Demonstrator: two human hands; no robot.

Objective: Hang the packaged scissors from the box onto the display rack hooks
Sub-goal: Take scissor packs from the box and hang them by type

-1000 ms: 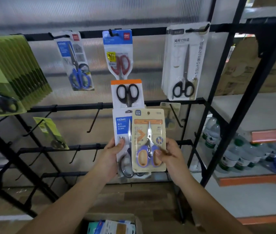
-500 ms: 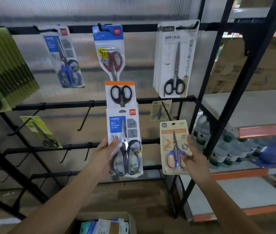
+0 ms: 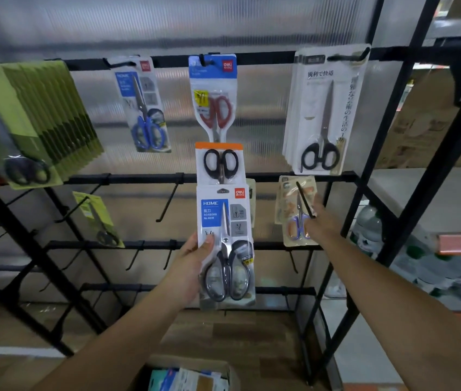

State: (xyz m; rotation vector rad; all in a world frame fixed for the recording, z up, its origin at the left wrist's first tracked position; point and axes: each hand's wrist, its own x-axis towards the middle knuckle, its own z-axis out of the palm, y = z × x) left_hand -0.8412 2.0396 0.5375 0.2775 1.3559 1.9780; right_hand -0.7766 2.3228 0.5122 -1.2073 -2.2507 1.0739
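The small beige pack (image 3: 294, 211) of purple-and-orange-handled scissors sits at about 3 o'clock from the frame's centre, threaded onto a black hook (image 3: 305, 200) of the display rack (image 3: 410, 170), the hook's rod crossing the card's upper part. The right hand (image 3: 321, 221) is at the pack's right edge at 3 o'clock of it; the blur hides whether its fingers pinch the card or merely touch it, so I cannot tell. The left hand (image 3: 192, 266) grips a taller stack of packs at centre, thumb on the front of the clear blister: the front HOME pack (image 3: 225, 246) shows steel blades and dark grey loop handles under glossy plastic, with a blue label panel; an orange-topped pack (image 3: 220, 165) with black handles rises behind it at 12 o'clock. At 6 o'clock, on the wooden floor, an open cardboard box (image 3: 223, 368) holds more flat packs. Already hanging on the top bar: blue-handled (image 3: 146, 108), red-handled (image 3: 215, 97) and white-carded black-handled (image 3: 322, 114) packs, plus green cards (image 3: 34, 114) at 9 o'clock.
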